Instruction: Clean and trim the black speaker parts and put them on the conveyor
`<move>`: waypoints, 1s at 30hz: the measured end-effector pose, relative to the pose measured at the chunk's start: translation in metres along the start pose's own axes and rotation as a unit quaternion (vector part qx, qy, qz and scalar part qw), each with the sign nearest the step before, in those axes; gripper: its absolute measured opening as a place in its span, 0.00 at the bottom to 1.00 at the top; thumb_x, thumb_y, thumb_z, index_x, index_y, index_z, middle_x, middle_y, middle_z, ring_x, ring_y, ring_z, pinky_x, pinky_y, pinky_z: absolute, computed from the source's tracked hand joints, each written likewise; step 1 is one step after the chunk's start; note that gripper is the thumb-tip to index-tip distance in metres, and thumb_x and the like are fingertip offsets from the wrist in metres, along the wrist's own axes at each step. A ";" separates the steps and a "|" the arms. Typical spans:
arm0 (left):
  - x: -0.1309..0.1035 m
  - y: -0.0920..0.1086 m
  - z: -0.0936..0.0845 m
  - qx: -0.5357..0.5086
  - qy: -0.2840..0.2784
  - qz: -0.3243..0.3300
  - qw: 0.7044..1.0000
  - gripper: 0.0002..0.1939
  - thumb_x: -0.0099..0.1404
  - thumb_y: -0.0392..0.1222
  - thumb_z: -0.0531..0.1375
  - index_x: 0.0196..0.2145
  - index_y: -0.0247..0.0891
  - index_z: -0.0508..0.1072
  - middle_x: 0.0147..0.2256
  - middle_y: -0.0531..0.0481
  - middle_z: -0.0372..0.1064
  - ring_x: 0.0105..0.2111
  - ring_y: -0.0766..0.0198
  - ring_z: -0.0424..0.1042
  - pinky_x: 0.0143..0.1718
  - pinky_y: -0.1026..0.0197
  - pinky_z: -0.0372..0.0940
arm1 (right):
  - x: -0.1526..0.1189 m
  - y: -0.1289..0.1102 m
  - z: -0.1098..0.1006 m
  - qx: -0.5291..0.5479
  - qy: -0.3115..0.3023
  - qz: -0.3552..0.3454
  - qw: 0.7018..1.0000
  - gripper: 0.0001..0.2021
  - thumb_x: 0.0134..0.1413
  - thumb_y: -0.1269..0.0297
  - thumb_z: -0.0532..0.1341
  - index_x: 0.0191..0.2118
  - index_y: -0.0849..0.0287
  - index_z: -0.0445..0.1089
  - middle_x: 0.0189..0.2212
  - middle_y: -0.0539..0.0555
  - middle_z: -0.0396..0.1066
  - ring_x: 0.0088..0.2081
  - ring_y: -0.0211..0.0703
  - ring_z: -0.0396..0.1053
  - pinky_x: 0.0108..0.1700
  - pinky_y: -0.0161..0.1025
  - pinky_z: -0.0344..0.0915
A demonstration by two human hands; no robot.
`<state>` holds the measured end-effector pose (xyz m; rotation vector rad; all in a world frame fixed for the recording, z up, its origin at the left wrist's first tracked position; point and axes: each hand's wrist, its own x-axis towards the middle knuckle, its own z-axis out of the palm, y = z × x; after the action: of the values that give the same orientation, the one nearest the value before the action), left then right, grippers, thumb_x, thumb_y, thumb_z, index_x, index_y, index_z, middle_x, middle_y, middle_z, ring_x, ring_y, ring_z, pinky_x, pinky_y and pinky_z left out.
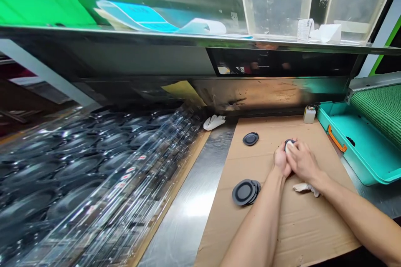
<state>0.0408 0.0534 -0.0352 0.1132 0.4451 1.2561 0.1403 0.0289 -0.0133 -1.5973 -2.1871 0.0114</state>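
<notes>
Head view: we find both hands together above the right half of the cardboard sheet (219, 233), nearer its far edge than its near one. The left hand (280, 160) cups a dark disc (286, 145) from the left and below; its fingers are closed round the piece, though mostly hidden. The right hand (302, 159) pinches a white wad (290, 144) narrowly against the disc's upper face.

We note the governing relation: the disc lies at the fingertips of both hands, between left palm and right fingers, the wad touching it. Being round, it shows no clear long axis; its tilt we cannot tell.

A loose disc (250, 139) lies near the sheet's far left corner, a disc stack (244, 192) along its left edge. We record both as nearer the left arm. A crumpled white cloth (305, 188) lies beside the right wrist.
</notes>
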 end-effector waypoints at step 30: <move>-0.005 -0.003 -0.002 0.144 -0.012 0.023 0.989 0.21 0.75 0.47 0.49 0.40 0.31 0.77 0.37 0.40 0.77 0.41 0.56 0.77 0.52 0.51 0.70 | 0.009 0.037 -0.041 0.244 -0.105 -0.039 0.963 0.13 0.60 0.61 0.59 0.45 0.56 0.79 0.41 0.52 0.80 0.41 0.43 0.74 0.42 0.34 0.64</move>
<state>0.0410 0.0478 -0.0368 0.3849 0.6045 1.2276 0.1858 0.0401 0.0172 -1.2738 -2.1702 0.6711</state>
